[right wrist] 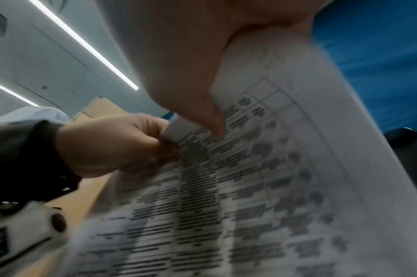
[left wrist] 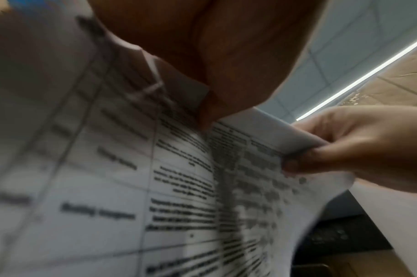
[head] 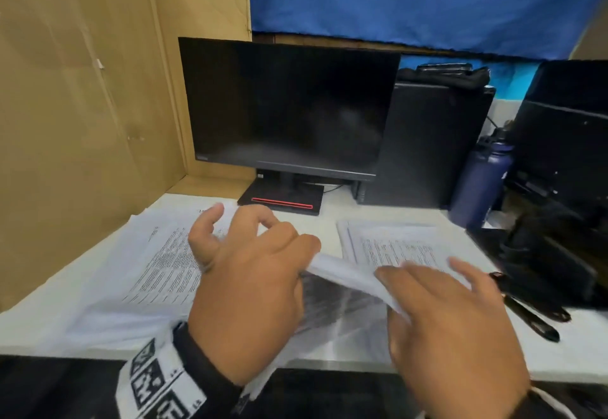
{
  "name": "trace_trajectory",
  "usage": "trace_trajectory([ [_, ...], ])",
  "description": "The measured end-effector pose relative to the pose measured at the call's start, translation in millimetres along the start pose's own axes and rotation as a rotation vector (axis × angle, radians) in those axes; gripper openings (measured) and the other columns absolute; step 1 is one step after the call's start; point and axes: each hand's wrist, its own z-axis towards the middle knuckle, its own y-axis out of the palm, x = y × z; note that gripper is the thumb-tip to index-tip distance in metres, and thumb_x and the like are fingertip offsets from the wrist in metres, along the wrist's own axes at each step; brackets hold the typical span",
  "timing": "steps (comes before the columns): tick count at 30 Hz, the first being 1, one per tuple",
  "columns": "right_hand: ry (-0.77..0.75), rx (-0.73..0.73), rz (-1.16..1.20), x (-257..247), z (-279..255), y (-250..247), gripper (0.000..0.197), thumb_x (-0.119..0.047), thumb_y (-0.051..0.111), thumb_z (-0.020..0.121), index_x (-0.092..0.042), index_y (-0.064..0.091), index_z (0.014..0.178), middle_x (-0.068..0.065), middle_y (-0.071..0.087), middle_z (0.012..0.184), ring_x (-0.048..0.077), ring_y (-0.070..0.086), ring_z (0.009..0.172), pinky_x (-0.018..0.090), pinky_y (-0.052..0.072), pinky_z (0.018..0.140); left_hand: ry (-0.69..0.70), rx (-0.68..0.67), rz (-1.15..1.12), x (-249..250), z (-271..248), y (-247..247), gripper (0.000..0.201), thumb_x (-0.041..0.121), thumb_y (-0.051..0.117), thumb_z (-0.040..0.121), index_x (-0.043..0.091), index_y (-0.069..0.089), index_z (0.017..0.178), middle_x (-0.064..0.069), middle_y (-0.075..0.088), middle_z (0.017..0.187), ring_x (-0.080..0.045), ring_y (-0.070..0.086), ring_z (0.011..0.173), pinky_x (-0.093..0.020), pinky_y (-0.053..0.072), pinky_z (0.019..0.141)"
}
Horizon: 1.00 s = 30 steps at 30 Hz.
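Observation:
Both hands hold one printed sheet [head: 342, 272] in the air above the white desk's [head: 575, 353] front edge. My left hand [head: 306, 254] pinches its left top corner, with other fingers lifted and spread. My right hand [head: 394, 287] pinches the right part of the top edge, thumb on top. The sheet [left wrist: 178, 187] carries a table of text and bends between the grips. The left wrist view shows my left hand [left wrist: 207, 116] on the paper's edge and my right hand [left wrist: 297, 161] pinching it. The right wrist view shows my right hand [right wrist: 216, 129] and left hand [right wrist: 164, 142] on the sheet [right wrist: 250, 187].
Two stacks of printed pages lie on the desk, one at left [head: 158, 260] and one at right [head: 394, 244]. Behind stand a dark monitor [head: 289, 106], a black computer tower [head: 427, 148] and a navy bottle [head: 480, 181]. Black pens [head: 533, 320] lie at right. Cardboard [head: 82, 106] walls the left.

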Motion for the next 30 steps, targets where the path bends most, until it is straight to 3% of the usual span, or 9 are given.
trace_trajectory([
  [3,0.13,-0.091,0.126,19.2,3.4,2.7,0.03,-0.011,0.069,0.072,-0.031,0.067,0.094,-0.003,0.066,0.071,0.024,0.059,0.053,0.026,0.046,0.044,-0.058,0.04,0.004,3.3,-0.4,5.6,0.065,0.013,0.077,0.074,0.04,0.064,0.133,0.006,0.063,0.132,-0.036,0.04,0.142,-0.066,0.014,0.115],
  [6,0.277,-0.075,0.356,34.9,16.5,-6.1,0.018,-0.019,0.07,0.089,-0.037,0.07,0.09,-0.013,0.068,0.069,0.003,0.055,0.056,0.012,0.038,0.053,-0.277,0.038,-0.149,-3.7,6.0,9.5,0.107,0.028,0.076,0.085,0.03,0.004,0.164,-0.013,0.016,0.169,-0.043,0.003,0.158,-0.065,0.005,0.122],
  [8,0.417,-0.01,0.574,48.3,24.0,-3.2,0.02,-0.024,0.064,0.095,-0.04,0.069,0.085,-0.016,0.071,0.073,0.003,0.064,0.071,0.021,0.048,0.063,-0.436,0.055,-0.525,-10.3,11.2,11.1,0.117,0.028,0.075,0.091,0.04,-0.021,0.159,0.002,-0.008,0.173,-0.019,-0.01,0.159,-0.053,0.003,0.125],
  [10,0.535,-0.011,0.744,53.8,27.8,1.6,0.018,-0.024,0.065,0.095,-0.034,0.072,0.081,-0.012,0.074,0.075,0.014,0.07,0.076,0.036,0.056,0.07,-0.555,-0.021,-0.916,-15.0,15.0,16.8,0.123,0.025,0.077,0.091,0.052,-0.026,0.153,0.013,0.0,0.173,-0.002,0.003,0.154,-0.045,0.013,0.127],
  [13,0.717,-0.128,1.1,44.9,26.0,12.5,0.017,-0.019,0.065,0.094,-0.024,0.079,0.086,-0.005,0.079,0.086,0.021,0.076,0.082,0.05,0.059,0.082,-0.715,-0.178,-1.273,-13.0,15.2,31.4,0.093,0.024,0.066,0.099,0.062,0.001,0.153,0.014,0.046,0.156,-0.009,0.047,0.142,-0.046,0.038,0.12],
  [17,0.847,-0.271,1.348,35.6,19.9,33.5,0.016,-0.014,0.068,0.087,-0.02,0.08,0.096,0.002,0.079,0.103,0.023,0.075,0.098,0.052,0.052,0.098,-0.999,-0.074,-1.472,-24.1,14.1,48.8,0.054,0.011,0.055,0.105,0.029,0.039,0.153,0.005,0.072,0.12,-0.018,0.068,0.116,-0.05,0.042,0.117],
  [23,0.616,-0.311,0.965,30.1,14.2,44.4,0.01,-0.027,0.066,0.094,-0.037,0.069,0.094,-0.031,0.072,0.082,-0.01,0.067,0.084,0.004,0.042,0.065,-0.786,-0.041,-1.393,-17.4,14.1,32.0,0.034,0.009,0.046,0.108,0.028,0.072,0.122,0.008,0.078,0.119,-0.017,0.071,0.118,-0.049,0.048,0.11],
  [27,0.499,-0.243,0.801,19.4,16.6,38.2,0.016,-0.035,0.062,0.094,-0.05,0.056,0.091,-0.038,0.058,0.086,-0.022,0.052,0.08,0.0,0.035,0.062,-0.469,0.163,-1.198,-0.9,10.2,18.5,0.033,0.01,0.046,0.109,0.031,0.067,0.122,0.018,0.076,0.117,-0.002,0.069,0.113,-0.019,0.054,0.092],
  [30,0.401,-0.215,0.745,15.4,18.2,46.2,0.018,-0.038,0.06,0.094,-0.054,0.055,0.102,-0.046,0.055,0.095,-0.03,0.048,0.087,-0.001,0.035,0.073,-0.385,0.211,-1.147,-0.3,7.3,27.0,0.029,0.019,0.046,0.107,0.027,0.065,0.128,0.017,0.074,0.121,-0.003,0.068,0.116,-0.017,0.054,0.091],
])
